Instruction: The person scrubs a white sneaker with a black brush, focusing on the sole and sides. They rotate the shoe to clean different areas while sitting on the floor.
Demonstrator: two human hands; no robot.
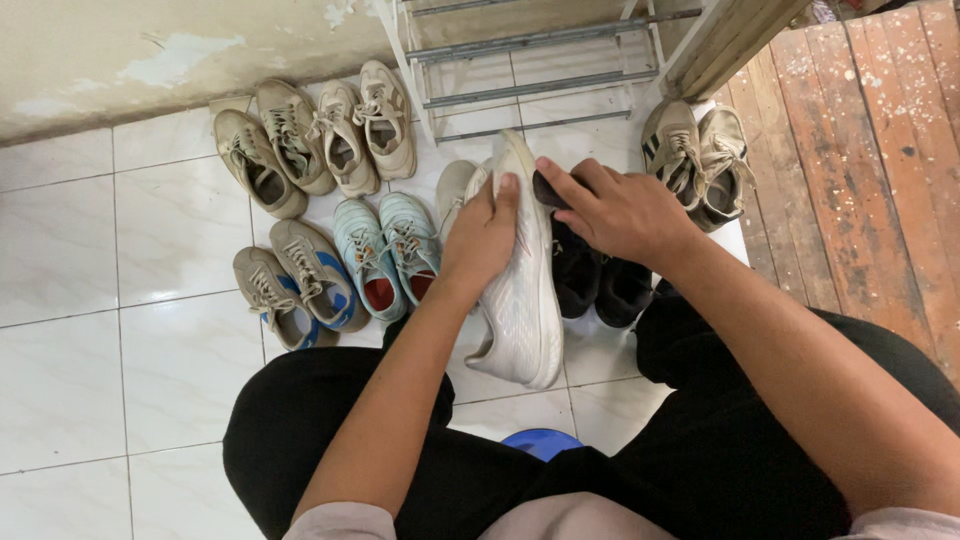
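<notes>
The white shoe (522, 290) is long and pale, its smooth sole side turned up, toe pointing to 12 o'clock and heel toward the person's knees. It is held up off the white tiled floor (90, 330), near the middle of the view.

Room around it is tight. At 9 o'clock sit the light blue shoes (388, 252), then the tan and blue shoes (295, 285); four beige shoes (315, 140) line up at 10 o'clock by the wall. Black shoes (600, 285) lie just beside the white shoe at 3 o'clock, and grey shoes (698, 160) stand at 2 o'clock, near the edge of the wooden boards (870, 150). A metal rack (530, 70) stands at 12 o'clock. Bare tile lies open at 8 o'clock.

The left hand (480, 240) wraps around the shoe's left edge, fingers curled over it and gripping. The right hand (615, 210) reaches in from 4 o'clock, fingers pinched on a small dark cloth (547, 190) pressed against the shoe near its toe. Both forearms slant inward from the lap.
</notes>
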